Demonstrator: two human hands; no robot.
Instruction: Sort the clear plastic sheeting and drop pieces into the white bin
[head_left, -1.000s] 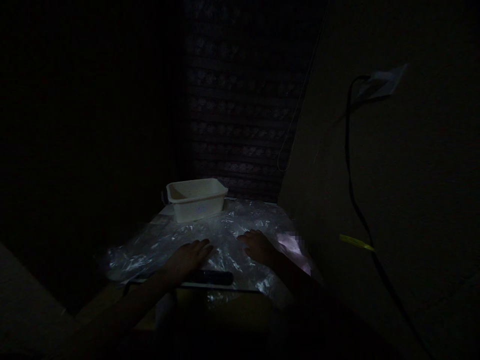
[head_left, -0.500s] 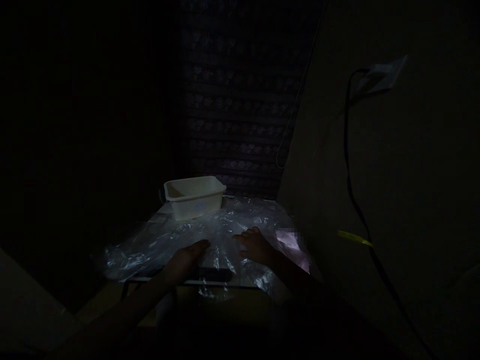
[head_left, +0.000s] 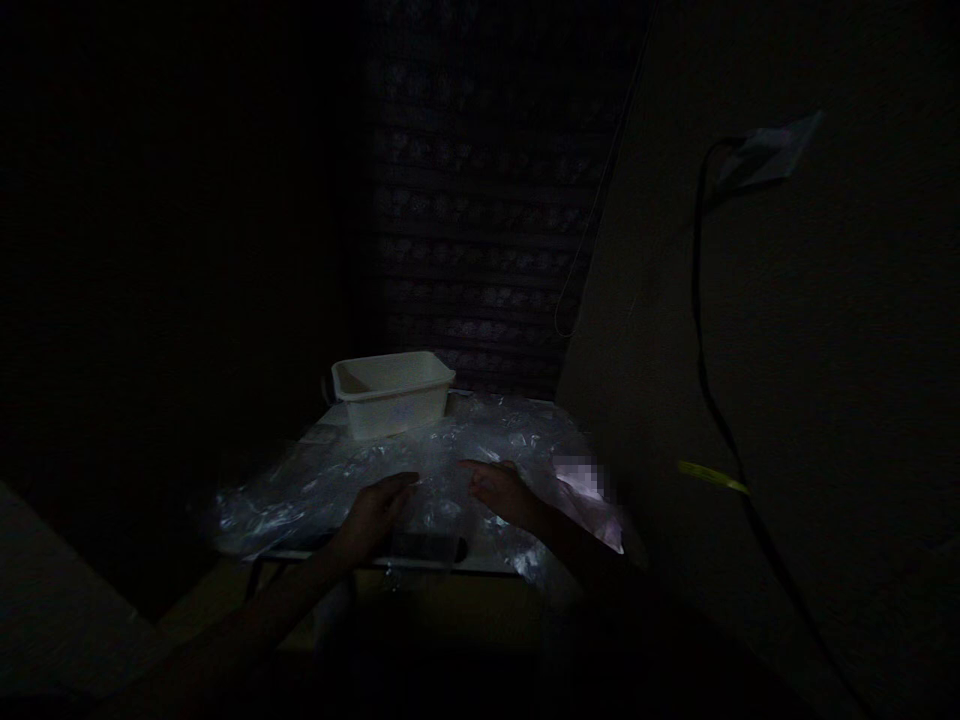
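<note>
The scene is very dark. A crumpled clear plastic sheet (head_left: 315,490) covers most of a small table and droops over its front edge. At the sheet's near left part, my left hand (head_left: 369,515) is closed, its fingers pinched on the plastic. My right hand (head_left: 501,492) is opposite it, index finger stretched toward the left and the other fingers curled on the plastic. Fine finger contact is hard to make out. A dark long object (head_left: 427,548) lies by the front edge, between my hands.
An off-white plastic tub (head_left: 397,408) stands at the table's back left. Pale pinkish material (head_left: 592,505) lies at the right edge. A black cable (head_left: 699,350) with a yellow tag (head_left: 711,475) hangs from a wall socket (head_left: 772,150). Behind is a patterned blind (head_left: 465,240).
My right hand has gone from spread fingers to curled ones with the index finger out. My left hand has turned slightly. The plastic between them and along the front edge has shifted.
</note>
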